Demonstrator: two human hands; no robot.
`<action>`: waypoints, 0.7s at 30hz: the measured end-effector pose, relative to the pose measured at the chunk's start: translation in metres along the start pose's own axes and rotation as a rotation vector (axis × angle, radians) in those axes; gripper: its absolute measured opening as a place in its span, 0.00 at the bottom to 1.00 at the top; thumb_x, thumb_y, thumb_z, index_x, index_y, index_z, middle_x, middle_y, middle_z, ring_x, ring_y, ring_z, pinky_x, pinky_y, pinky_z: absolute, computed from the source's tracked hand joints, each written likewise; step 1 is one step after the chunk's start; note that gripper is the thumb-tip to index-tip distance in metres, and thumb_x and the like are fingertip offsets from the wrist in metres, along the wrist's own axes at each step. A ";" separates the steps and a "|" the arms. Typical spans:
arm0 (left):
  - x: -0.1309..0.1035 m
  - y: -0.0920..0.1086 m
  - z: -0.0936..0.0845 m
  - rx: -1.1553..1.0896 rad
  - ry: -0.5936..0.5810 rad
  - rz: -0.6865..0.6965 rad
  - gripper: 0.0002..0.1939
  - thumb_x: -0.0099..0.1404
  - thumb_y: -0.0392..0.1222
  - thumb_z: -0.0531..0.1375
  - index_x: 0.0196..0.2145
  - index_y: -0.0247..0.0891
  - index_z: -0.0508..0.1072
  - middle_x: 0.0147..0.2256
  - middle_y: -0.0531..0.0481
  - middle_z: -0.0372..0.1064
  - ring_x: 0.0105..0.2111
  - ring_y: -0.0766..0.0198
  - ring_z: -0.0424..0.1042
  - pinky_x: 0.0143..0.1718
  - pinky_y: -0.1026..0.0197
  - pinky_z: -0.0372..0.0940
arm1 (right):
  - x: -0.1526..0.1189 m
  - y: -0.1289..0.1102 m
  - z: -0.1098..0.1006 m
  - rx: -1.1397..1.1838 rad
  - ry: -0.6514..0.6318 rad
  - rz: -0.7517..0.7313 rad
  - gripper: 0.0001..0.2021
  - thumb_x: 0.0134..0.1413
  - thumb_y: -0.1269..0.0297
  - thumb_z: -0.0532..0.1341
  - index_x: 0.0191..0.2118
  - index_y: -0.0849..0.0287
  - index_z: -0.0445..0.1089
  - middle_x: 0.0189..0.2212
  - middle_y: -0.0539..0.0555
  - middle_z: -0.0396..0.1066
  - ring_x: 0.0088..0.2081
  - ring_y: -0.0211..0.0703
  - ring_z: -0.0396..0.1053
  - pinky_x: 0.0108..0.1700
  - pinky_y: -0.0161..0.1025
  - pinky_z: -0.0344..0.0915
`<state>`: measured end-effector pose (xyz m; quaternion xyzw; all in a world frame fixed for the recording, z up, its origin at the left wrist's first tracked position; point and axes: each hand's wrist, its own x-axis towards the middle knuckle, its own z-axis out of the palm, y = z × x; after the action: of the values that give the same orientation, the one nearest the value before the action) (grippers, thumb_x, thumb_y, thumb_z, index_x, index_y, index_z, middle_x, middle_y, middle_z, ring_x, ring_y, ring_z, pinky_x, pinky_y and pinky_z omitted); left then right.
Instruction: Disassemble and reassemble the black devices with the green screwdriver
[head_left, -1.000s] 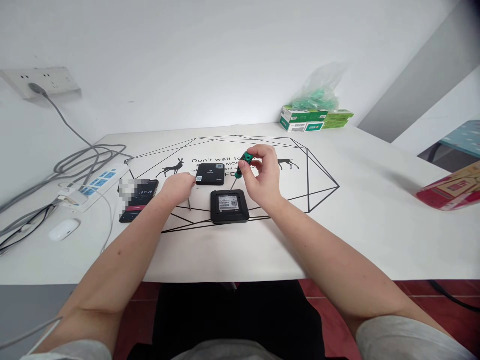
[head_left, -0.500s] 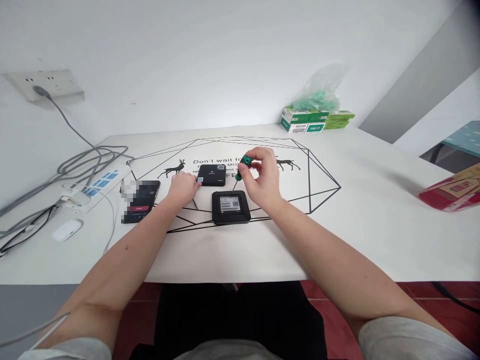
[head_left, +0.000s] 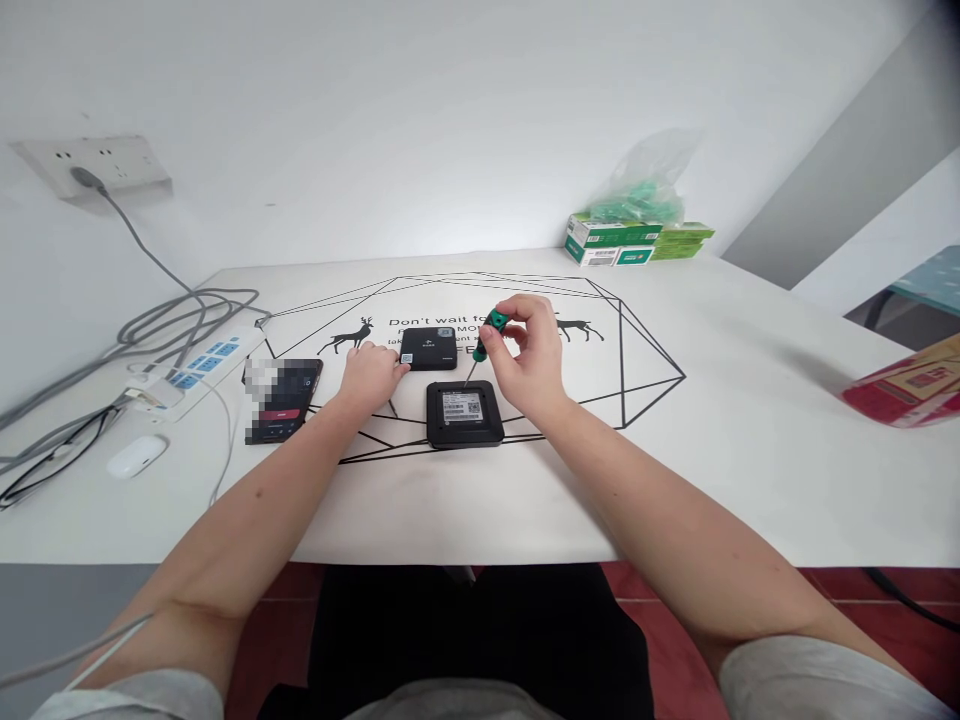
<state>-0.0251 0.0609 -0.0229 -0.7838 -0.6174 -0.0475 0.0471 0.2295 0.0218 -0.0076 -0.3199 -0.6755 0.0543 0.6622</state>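
My right hand [head_left: 534, 355] pinches the green-and-black handle of a screwdriver [head_left: 495, 320], held tilted. The shaft points down to the far edge of a black square device [head_left: 466, 438], which lies flat with a white printed label facing up. Left of it, my left hand [head_left: 369, 375] rests low with fingers curled at the near left corner of a black square cover [head_left: 430, 352] marked with small stickers. A thin dark rod [head_left: 393, 408] shows just below my left hand; the rest of it is hidden.
On the left are a phone [head_left: 286, 402], an earbud case [head_left: 137, 456], a power strip [head_left: 214, 365] and tangled grey cables [head_left: 187, 305]. Green-and-white boxes [head_left: 611, 240] with a plastic bag [head_left: 645, 190] stand by the wall. A red package [head_left: 907, 385] lies at the right.
My left hand and the black cover have shifted very slightly to the right. The screwdriver and the labelled device stay nearly as they were; the whole view has drifted a little.
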 end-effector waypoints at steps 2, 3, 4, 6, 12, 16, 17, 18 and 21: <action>-0.002 0.001 -0.005 -0.025 0.050 -0.025 0.19 0.77 0.53 0.56 0.46 0.37 0.82 0.49 0.33 0.82 0.56 0.36 0.73 0.57 0.39 0.65 | 0.000 0.000 0.000 -0.001 0.001 0.005 0.10 0.68 0.63 0.64 0.52 0.48 0.67 0.48 0.55 0.70 0.49 0.49 0.72 0.42 0.48 0.79; -0.004 0.002 -0.008 -0.052 0.079 -0.012 0.20 0.77 0.54 0.57 0.50 0.37 0.82 0.51 0.33 0.81 0.57 0.36 0.73 0.58 0.39 0.65 | 0.000 0.000 -0.001 -0.003 0.001 0.010 0.10 0.68 0.62 0.64 0.52 0.48 0.67 0.48 0.55 0.70 0.50 0.49 0.72 0.42 0.48 0.80; -0.007 0.004 -0.012 -0.095 0.097 0.027 0.22 0.77 0.55 0.56 0.53 0.37 0.81 0.53 0.34 0.80 0.58 0.37 0.72 0.59 0.39 0.65 | 0.001 -0.001 -0.001 -0.005 0.001 0.015 0.10 0.68 0.62 0.63 0.52 0.48 0.67 0.48 0.55 0.70 0.50 0.49 0.72 0.42 0.48 0.80; -0.014 0.008 -0.021 -0.234 0.014 0.251 0.25 0.78 0.57 0.55 0.59 0.38 0.79 0.57 0.37 0.79 0.59 0.42 0.74 0.61 0.45 0.66 | 0.001 -0.001 -0.002 -0.010 0.004 0.018 0.10 0.69 0.62 0.63 0.52 0.48 0.67 0.48 0.55 0.70 0.49 0.49 0.72 0.42 0.49 0.80; -0.036 0.023 -0.037 -0.258 -0.353 0.431 0.56 0.53 0.71 0.73 0.72 0.43 0.67 0.66 0.37 0.70 0.65 0.37 0.69 0.60 0.48 0.69 | 0.002 -0.001 -0.002 -0.015 0.015 0.018 0.10 0.70 0.59 0.64 0.53 0.47 0.67 0.49 0.55 0.70 0.48 0.47 0.72 0.42 0.48 0.80; -0.039 0.027 -0.037 -0.222 -0.384 0.416 0.58 0.54 0.71 0.73 0.74 0.41 0.64 0.69 0.35 0.65 0.68 0.37 0.66 0.62 0.48 0.68 | 0.001 -0.004 0.000 0.014 0.003 0.033 0.10 0.70 0.60 0.64 0.52 0.48 0.67 0.49 0.55 0.70 0.49 0.48 0.72 0.42 0.47 0.79; -0.039 0.029 -0.037 -0.228 -0.372 0.425 0.57 0.54 0.71 0.72 0.73 0.41 0.64 0.68 0.35 0.66 0.68 0.37 0.66 0.63 0.48 0.67 | 0.000 -0.004 0.001 0.024 -0.001 0.033 0.10 0.70 0.61 0.63 0.53 0.48 0.67 0.48 0.55 0.69 0.49 0.48 0.72 0.42 0.47 0.79; -0.040 0.031 -0.037 -0.240 -0.355 0.441 0.56 0.54 0.71 0.73 0.72 0.41 0.66 0.67 0.35 0.67 0.67 0.37 0.66 0.63 0.49 0.67 | 0.000 -0.005 0.001 0.032 -0.003 0.031 0.10 0.69 0.61 0.63 0.53 0.48 0.67 0.48 0.54 0.69 0.49 0.47 0.72 0.42 0.46 0.79; -0.043 0.040 -0.033 -0.289 -0.306 0.508 0.52 0.55 0.70 0.73 0.69 0.42 0.69 0.61 0.38 0.72 0.62 0.39 0.71 0.60 0.50 0.67 | -0.002 -0.007 0.002 0.036 -0.012 0.025 0.10 0.69 0.62 0.64 0.53 0.48 0.67 0.48 0.54 0.70 0.47 0.46 0.71 0.42 0.46 0.79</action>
<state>0.0029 0.0063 0.0035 -0.9093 -0.3890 -0.0031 -0.1477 0.2246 0.0164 -0.0058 -0.3162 -0.6743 0.0765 0.6629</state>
